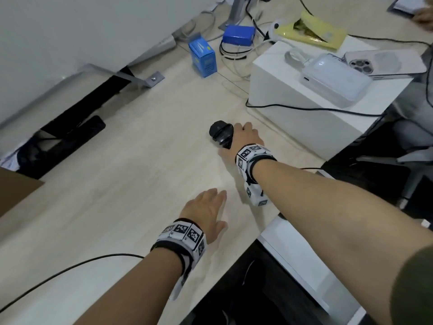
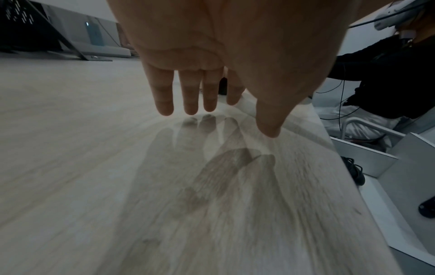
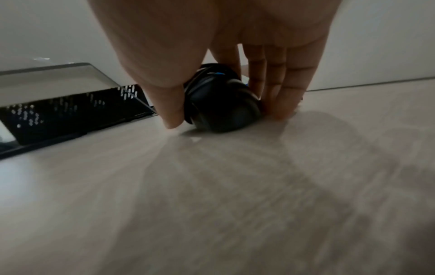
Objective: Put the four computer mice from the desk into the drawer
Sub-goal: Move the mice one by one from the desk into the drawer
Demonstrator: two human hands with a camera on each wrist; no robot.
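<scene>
Mouse count on the table (image 1: pixel 117 184): one, black (image 1: pixel 221 134), near the white box (image 1: pixel 304 109). My right hand (image 1: pixel 243 139) grips it, thumb on one side, fingers (image 3: pixel 292 89) on the other. My left hand (image 1: pixel 206 212) hovers flat, fingers straight, holding nothing. Only the left wrist view shows the open white drawer (image 2: pixel 388 186) with dark items inside. One blue carton (image 1: pixel 202 56); print unreadable.

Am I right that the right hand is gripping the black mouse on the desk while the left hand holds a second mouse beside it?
Not quite. The right hand does grip the black mouse on the desk, but the left hand holds nothing: its fingers are straight and spread above the bare desktop, as the left wrist view shows.
</scene>
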